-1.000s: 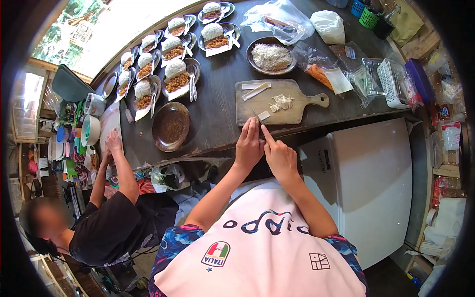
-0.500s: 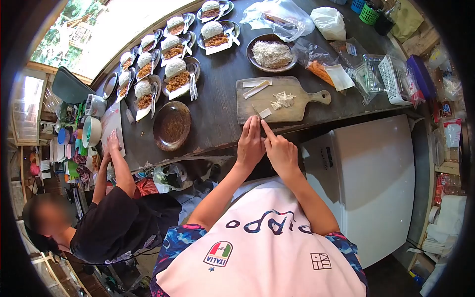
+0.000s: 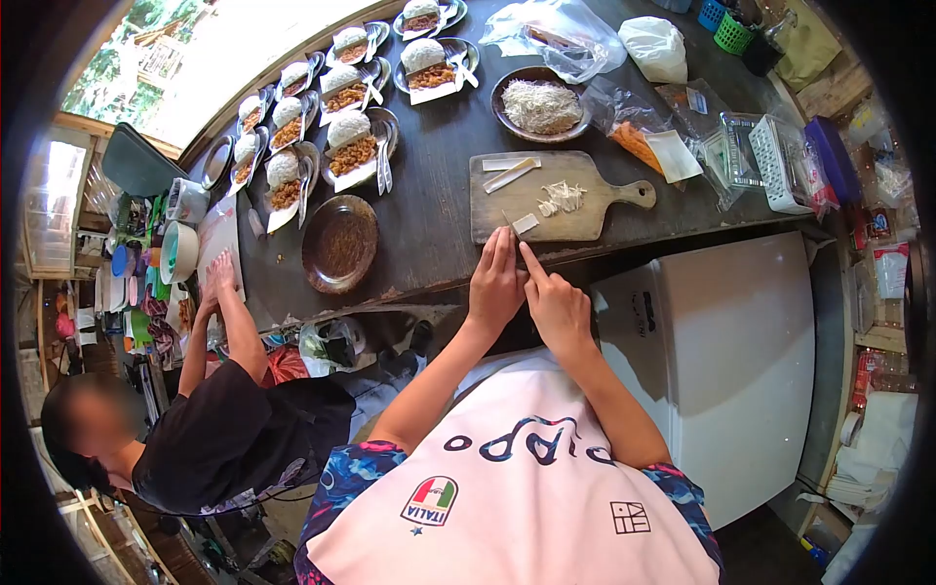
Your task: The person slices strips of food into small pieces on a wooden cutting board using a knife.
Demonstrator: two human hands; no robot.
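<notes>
A wooden cutting board (image 3: 575, 229) lies at the table's front edge. At its near left corner, my left hand (image 3: 497, 283) is closed, fingers pressed together; what is under the fingertips is hidden. My right hand (image 3: 560, 307) is closed around a knife, index finger stretched along its back. Only the knife's narrow blade (image 3: 506, 217) shows, its handle hidden. Beside the blade lies a small pale flat piece (image 3: 526, 223). Thin pale shreds (image 3: 562, 197) are heaped farther right. Two pale strips (image 3: 510, 174) rest at the board's far left.
Behind the board stands a bowl of white shreds (image 3: 539, 107). Several plates of rice (image 3: 353, 129) with brown food stand at the back left. A brown plate (image 3: 339, 244), a bag of carrots (image 3: 636, 143) and plastic boxes (image 3: 780, 161) flank the board. A co-worker (image 3: 244, 419) leans at the left.
The view has shifted slightly. Both hands stay at the board's near edge, with the blade still between them and the pale piece beside it.
</notes>
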